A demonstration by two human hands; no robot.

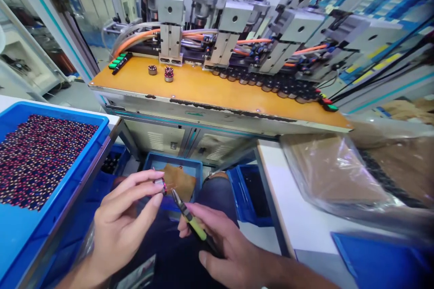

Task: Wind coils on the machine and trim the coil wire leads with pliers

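Between the fingertips and thumb of my left hand point(127, 214) is a small wound part point(160, 184), with thin copper-coloured wires sticking out to its right. My right hand point(220, 237) is wrapped round pliers point(192, 220) with yellow-green and black handles. The pliers' tip points up and left, close to the wires; whether it touches them I cannot tell. Below and beyond the hands, a blue bin point(198, 174) holds a brown sheet point(179, 181).
At left, a blue tray point(20, 230) holds several small wound parts. Ahead, an orange bench top point(203, 90) carries round parts point(168, 74) under a machine point(233, 18). Plastic-wrapped brown material point(325, 167) lies on the white table point(291, 189) at right.
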